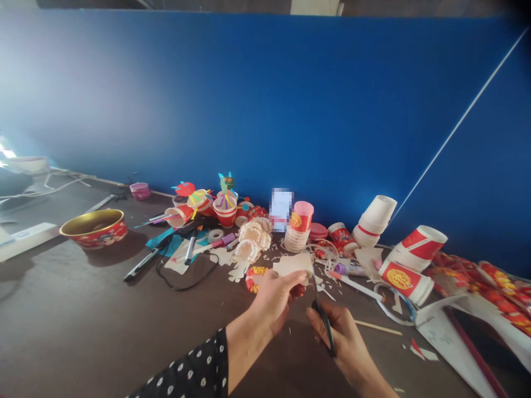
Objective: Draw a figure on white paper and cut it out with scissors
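Pinching off-white paper [290, 265] in the left hand [277, 298], right hand [341, 333] gripping black scissors [325, 321], scraps [328, 293] kinda scattered nearby

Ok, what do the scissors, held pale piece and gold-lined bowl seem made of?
Scissors: probably plastic handles, smooth black; slim blades likely metal. Pale piece: matte, thin, likely paper or card. Gold-lined bowl: shiny interior suggests metal, possibly coated card.
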`<act>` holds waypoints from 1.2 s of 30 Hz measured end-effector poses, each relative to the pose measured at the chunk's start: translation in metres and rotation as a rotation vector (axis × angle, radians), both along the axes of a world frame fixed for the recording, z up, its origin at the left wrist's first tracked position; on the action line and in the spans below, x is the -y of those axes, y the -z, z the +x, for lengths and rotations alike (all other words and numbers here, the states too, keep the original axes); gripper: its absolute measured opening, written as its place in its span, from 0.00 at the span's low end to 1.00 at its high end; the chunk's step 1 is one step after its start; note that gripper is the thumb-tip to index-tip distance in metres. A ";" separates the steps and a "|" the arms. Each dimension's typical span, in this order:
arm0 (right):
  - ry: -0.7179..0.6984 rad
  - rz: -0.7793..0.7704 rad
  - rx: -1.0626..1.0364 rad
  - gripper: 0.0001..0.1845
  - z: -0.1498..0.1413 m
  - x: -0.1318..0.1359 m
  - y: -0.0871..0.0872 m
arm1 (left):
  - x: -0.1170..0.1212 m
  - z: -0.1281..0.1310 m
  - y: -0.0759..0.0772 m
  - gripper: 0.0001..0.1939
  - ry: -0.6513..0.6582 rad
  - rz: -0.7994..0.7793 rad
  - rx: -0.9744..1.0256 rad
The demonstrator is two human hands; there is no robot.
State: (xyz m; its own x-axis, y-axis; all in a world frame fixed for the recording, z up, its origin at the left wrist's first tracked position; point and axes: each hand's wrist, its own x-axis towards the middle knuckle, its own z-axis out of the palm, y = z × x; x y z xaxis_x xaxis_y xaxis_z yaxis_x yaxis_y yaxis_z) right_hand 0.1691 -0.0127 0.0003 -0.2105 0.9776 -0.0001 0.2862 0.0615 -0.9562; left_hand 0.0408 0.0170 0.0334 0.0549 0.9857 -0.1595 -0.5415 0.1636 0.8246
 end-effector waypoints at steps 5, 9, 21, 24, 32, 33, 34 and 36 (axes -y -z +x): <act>0.016 -0.011 -0.007 0.22 -0.001 0.001 -0.006 | 0.001 0.001 0.000 0.07 0.012 0.016 0.009; 0.040 -0.012 -0.005 0.24 -0.003 0.004 -0.014 | -0.001 0.000 0.002 0.07 0.008 0.023 -0.056; 0.050 -0.010 0.043 0.26 -0.001 0.007 -0.016 | -0.009 -0.009 0.000 0.07 0.093 0.086 -0.107; 0.040 -0.026 0.037 0.26 -0.001 0.007 -0.017 | -0.011 -0.012 0.001 0.07 0.110 0.087 -0.120; 0.069 -0.008 -0.004 0.26 -0.002 0.009 -0.017 | -0.011 -0.015 -0.006 0.05 0.155 0.102 -0.093; 0.073 -0.006 -0.012 0.26 -0.002 0.009 -0.017 | -0.011 -0.016 -0.007 0.06 0.162 0.109 -0.093; 0.079 -0.005 -0.018 0.26 -0.002 0.009 -0.016 | -0.011 -0.016 -0.007 0.06 0.168 0.115 -0.091; 0.102 0.000 -0.029 0.26 -0.002 0.010 -0.016 | -0.012 -0.017 -0.008 0.05 0.186 0.126 -0.076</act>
State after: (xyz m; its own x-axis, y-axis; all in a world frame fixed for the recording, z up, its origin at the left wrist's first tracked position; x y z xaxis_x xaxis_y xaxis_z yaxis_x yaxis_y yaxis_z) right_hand 0.1669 -0.0226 0.0165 -0.1094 0.9940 0.0049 0.2634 0.0337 -0.9641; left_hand 0.0234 0.0286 0.0409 0.2298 0.9721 -0.0462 -0.4469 0.1475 0.8823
